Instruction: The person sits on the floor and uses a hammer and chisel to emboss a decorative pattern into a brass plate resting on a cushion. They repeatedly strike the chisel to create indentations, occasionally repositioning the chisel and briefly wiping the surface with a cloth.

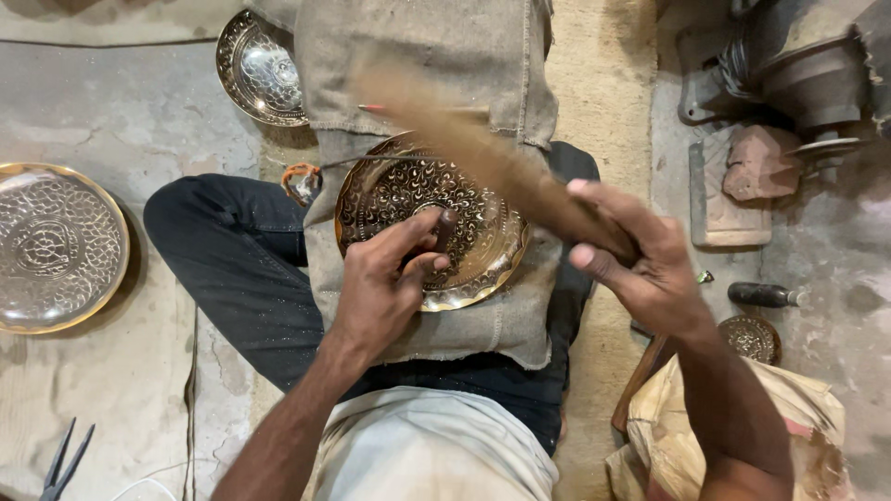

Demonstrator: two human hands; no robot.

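On our lap's burlap, the round engraved brass plate lies stiff, best gripped at its rim; left hand pinches a dark punch at centre, right hand clenches a blurred wooden mallet toward two o'clock.

Cracked grey concrete floor

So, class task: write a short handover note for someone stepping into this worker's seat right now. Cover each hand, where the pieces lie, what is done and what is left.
Left hand: grips a small dark chisel, tip on the engraved brass plate.
Right hand: grips a wooden mallet, blurred in mid-swing above the plate.
The plate rests on burlap cloth over the lap.
Done: pattern covers most of the plate's face.
Left: cannot tell which parts remain unfinished.
Nearby: a large patterned plate on the floor at the left, a smaller bowl ahead, pliers at the lower left.
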